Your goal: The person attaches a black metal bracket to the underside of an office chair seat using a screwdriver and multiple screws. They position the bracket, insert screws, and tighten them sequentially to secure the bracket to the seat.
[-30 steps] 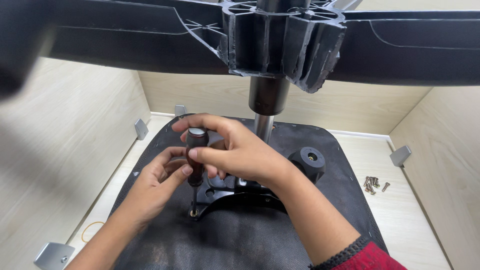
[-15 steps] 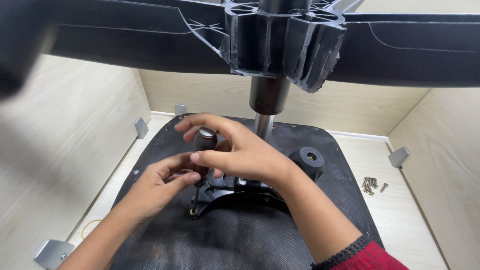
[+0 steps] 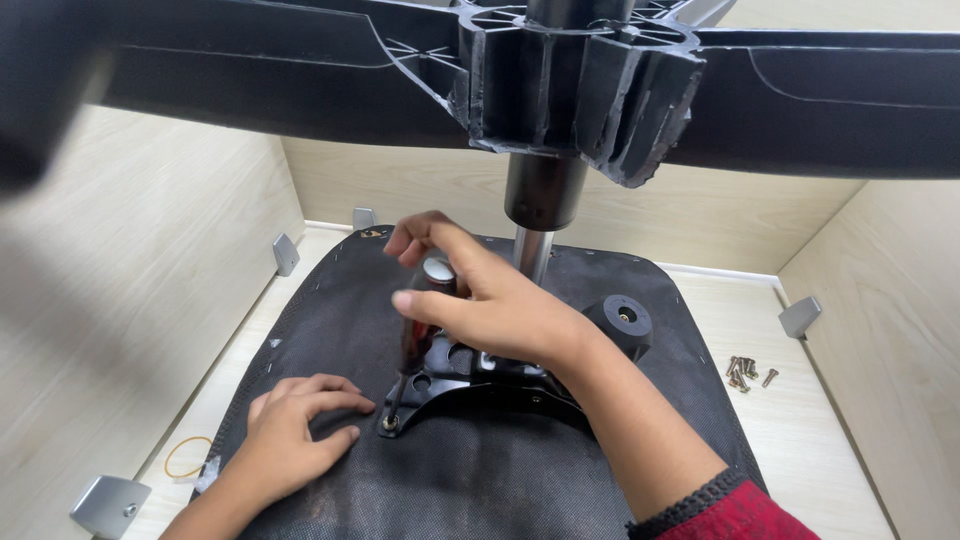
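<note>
An upturned office chair lies before me: its black fabric seat underside [image 3: 480,480] faces up, with a black metal mechanism plate [image 3: 470,385] on it. My right hand [image 3: 490,300] grips a screwdriver [image 3: 420,330] with a dark red handle, its tip on a screw [image 3: 388,423] at the plate's front left corner. My left hand [image 3: 295,425] rests flat on the fabric just left of that screw, fingers loosely curled, holding nothing.
The chair's black star base [image 3: 580,70] hangs overhead on a chrome gas column [image 3: 535,215]. A round black knob [image 3: 620,320] sits right of the plate. Several loose screws [image 3: 748,372] lie on the light wooden floor at right. Metal brackets [image 3: 105,505] stand along the walls. A rubber band [image 3: 185,457] lies at left.
My left hand has let go of the screwdriver shaft and dropped down to the fabric. My right hand still holds the handle, now tilted slightly.
</note>
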